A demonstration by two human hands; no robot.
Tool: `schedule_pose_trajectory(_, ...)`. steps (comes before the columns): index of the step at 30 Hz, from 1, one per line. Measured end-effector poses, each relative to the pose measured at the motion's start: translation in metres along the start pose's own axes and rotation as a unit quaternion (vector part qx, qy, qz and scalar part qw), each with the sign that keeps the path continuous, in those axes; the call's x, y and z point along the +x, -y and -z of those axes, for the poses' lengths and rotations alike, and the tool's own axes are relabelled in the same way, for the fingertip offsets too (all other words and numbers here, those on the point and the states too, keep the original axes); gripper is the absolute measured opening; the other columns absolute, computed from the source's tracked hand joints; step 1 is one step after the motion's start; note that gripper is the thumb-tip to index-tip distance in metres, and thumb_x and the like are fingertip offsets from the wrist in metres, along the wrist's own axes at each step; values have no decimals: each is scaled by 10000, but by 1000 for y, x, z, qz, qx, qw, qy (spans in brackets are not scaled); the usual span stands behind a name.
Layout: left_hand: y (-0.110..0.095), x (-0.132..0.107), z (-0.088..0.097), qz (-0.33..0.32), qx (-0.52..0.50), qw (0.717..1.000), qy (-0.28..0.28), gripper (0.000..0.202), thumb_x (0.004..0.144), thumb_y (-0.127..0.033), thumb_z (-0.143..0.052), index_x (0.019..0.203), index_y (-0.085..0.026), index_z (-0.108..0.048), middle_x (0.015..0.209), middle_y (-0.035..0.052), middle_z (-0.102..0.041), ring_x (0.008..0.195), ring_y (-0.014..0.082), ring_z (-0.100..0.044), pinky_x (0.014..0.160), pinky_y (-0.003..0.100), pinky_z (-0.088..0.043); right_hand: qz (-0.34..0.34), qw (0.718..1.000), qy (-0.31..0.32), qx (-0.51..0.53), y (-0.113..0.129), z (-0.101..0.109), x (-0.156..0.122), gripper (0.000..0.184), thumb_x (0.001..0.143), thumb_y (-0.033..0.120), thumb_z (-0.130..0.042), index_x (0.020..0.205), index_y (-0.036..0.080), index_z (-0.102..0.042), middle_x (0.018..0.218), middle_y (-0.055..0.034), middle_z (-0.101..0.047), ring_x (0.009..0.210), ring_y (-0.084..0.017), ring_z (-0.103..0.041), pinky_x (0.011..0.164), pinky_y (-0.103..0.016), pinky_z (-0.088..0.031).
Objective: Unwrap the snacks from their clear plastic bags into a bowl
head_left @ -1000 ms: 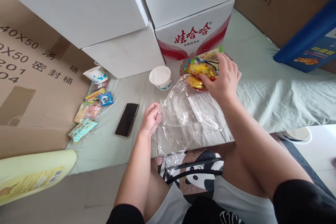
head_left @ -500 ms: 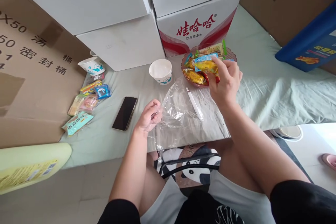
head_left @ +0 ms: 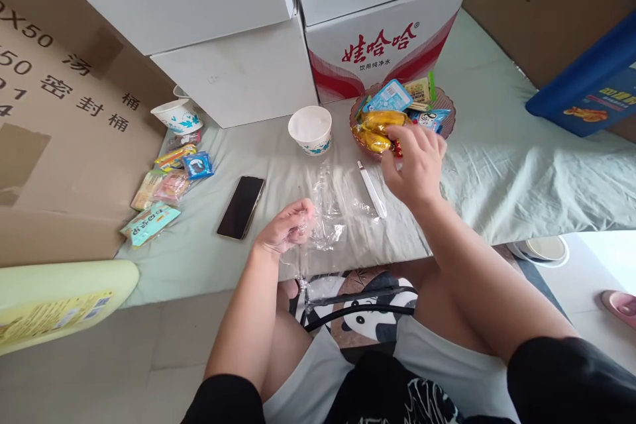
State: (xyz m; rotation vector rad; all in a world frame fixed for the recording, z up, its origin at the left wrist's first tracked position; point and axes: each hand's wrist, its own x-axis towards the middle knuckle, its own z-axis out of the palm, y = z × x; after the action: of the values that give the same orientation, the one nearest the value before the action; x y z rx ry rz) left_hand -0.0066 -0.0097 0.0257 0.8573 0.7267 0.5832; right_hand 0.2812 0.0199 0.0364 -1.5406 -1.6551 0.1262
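Note:
Bunched in my left hand [head_left: 288, 226] is a thin clear plastic bag [head_left: 332, 232], which spreads over the cloth and hangs past its front edge. My right hand [head_left: 416, 162] hovers at the front of a pinkish clear bowl [head_left: 450, 131], thumb and fingers apart, with nothing seen in its grasp. The bowl carries gold-wrapped snacks [head_left: 375, 140], a light-blue packet [head_left: 390, 97], a green-edged packet [head_left: 421, 90] and a blue-white packet [head_left: 431, 120]. Part of the bowl is hidden behind my fingers. A white pen-like stick [head_left: 371, 191] lies between my hands.
A paper cup [head_left: 311, 136] stands behind the bag, and a phone [head_left: 241, 207] lies to the left. Farther left are several snack packets [head_left: 171, 184] and another paper cup [head_left: 179, 118]. White cartons [head_left: 238, 79] rise at the back; a blue container [head_left: 586, 89] stands right.
My right hand has let go of a gold-wrapped snack in the bowl and drawn back slightly toward me. The light-blue packet shows more fully. My left hand keeps the bag.

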Motion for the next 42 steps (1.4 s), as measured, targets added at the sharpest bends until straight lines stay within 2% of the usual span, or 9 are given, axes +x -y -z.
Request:
schedule_pose_trajectory(6, 15, -8, 11, -5, -30, 997, 77, 557, 648, -572, -888, 606, -211, -466, 420, -58, -376, 318, 69, -305, 321, 202, -239, 29, 893, 286, 347, 17, -16, -42, 794, 796, 504, -781, 1485, 245, -484, 1485, -157, -604, 1389, -313, -569, 1129, -503, -491)
schedule_pose_trajectory(10, 14, -9, 24, -35, -60, 997, 43, 541, 662, -573, -882, 626, -222, -472, 393, -93, -301, 287, 49, -209, 306, 188, -182, -17, 798, 439, 412, 33, -31, -46, 348, 823, 441, -759, 1069, 206, -687, 973, -75, -746, 929, -222, -718, 880, -400, -587)
schedule_pose_trajectory(15, -3, -7, 39, -158, -75, 975, -140, 549, 605, -536, -946, 935, -241, -620, 546, -91, -483, 431, 55, -405, 429, 175, -359, -178, 864, 243, 403, 26, -24, -34, 276, 820, 455, -763, 840, 225, -611, 718, 23, -613, 639, -140, -640, 624, -292, -536)
schedule_pose_trajectory(19, -2, -4, 44, -208, -27, 944, -255, 694, 532, -212, -977, 1089, -273, -568, 682, -93, -562, 615, 81, -582, 632, 211, -528, -213, 885, 104, 400, 16, -24, -29, 316, 780, 478, -804, 899, 261, -608, 745, 32, -606, 684, -143, -627, 695, -308, -549)
schedule_pose_trajectory(22, 2, -3, 44, -204, -26, 936, -286, 764, 558, -115, -929, 1182, -299, -529, 721, -101, -577, 622, 75, -604, 617, 200, -520, -217, 845, 144, 468, 18, -31, -34, 507, 675, 504, -882, 1056, 287, -629, 936, -6, -691, 863, -170, -677, 822, -334, -571)
schedule_pose_trajectory(26, 0, -3, 42, -217, -66, 924, -308, 932, 560, -133, -929, 1343, -367, -482, 917, -54, -698, 742, 101, -696, 647, 205, -533, -196, 841, 259, 433, 27, -35, -38, 358, 724, 481, -850, 858, 236, -627, 951, -45, -731, 925, -194, -706, 875, -370, -572)
schedule_pose_trajectory(34, 0, -3, 34, -156, -12, 930, -334, 1031, 572, -130, -889, 1476, -326, -434, 934, -2, -739, 670, 99, -678, 565, 174, -456, -228, 895, 179, 340, 31, -13, -30, 255, 811, 394, -731, 872, 241, -536, 678, 46, -671, 461, -96, -577, 448, -230, -448)
schedule_pose_trajectory(38, -6, -15, 32, -257, -35, 913, -315, 1058, 554, -102, -837, 1474, -424, -427, 934, -59, -742, 644, 70, -641, 568, 175, -461, -172, 918, 100, 343, 32, -2, -31, 139, 848, 338, -667, 890, 239, -578, 669, 53, -658, 412, -74, -506, 417, -227, -384)
schedule_pose_trajectory(42, -6, -18, 33, -156, -11, 935, -317, 859, 558, -144, -854, 1358, -276, -569, 869, -16, -770, 611, 86, -655, 546, 182, -470, -177, 929, 120, 303, 23, -5, -29, 98, 831, 280, -637, 915, 228, -639, 606, 61, -634, 442, -93, -532, 446, -237, -385)
